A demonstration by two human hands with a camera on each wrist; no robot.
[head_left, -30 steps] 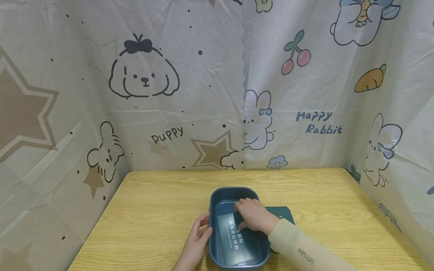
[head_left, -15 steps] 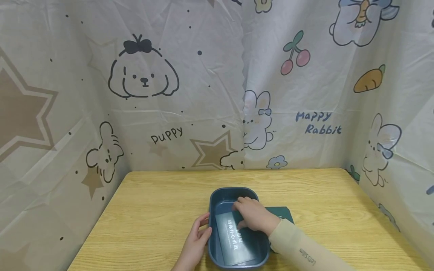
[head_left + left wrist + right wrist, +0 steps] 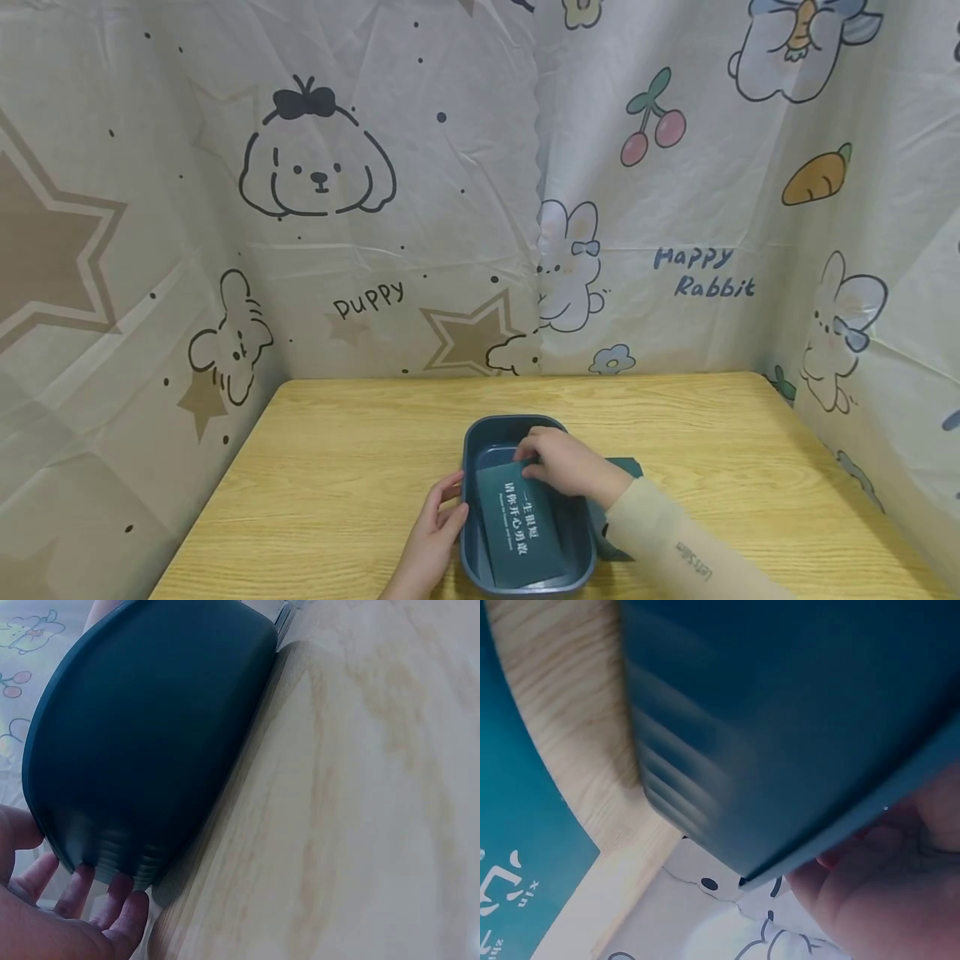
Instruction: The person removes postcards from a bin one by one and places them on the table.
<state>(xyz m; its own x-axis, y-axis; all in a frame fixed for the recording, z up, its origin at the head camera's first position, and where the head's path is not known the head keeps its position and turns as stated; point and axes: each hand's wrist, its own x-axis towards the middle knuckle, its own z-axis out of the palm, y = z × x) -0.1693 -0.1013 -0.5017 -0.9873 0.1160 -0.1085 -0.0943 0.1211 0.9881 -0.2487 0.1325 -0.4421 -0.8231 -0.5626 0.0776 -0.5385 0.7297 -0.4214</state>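
A dark blue-green rectangular box (image 3: pixel 471 550) stands on the table, rounded at the corners. Within it lies a dark green card (image 3: pixel 517 525) with white lettering, its far end slightly raised. My right hand (image 3: pixel 570 467) reaches over the box's right wall and pinches the card near its far right corner; the fingertips are partly hidden. At the left outer wall, my left hand (image 3: pixel 433 529) rests its fingertips and thumb against the box. The left wrist view shows these fingers (image 3: pixel 120 900) spread along the ribbed wall, with the thumb by the rim.
More green cards (image 3: pixel 615 533) lie on the table right of the box, partly under my right forearm; one lettered card (image 3: pixel 525 847) fills the left of the right wrist view. The wooden table (image 3: pixel 360 467) ends at a printed curtain (image 3: pixel 450 208) behind and on both sides.
My right hand has shifted slightly back and up, uncovering more of the card's lettering. The card's far end has risen a little and its glare has gone. My left hand stays put.
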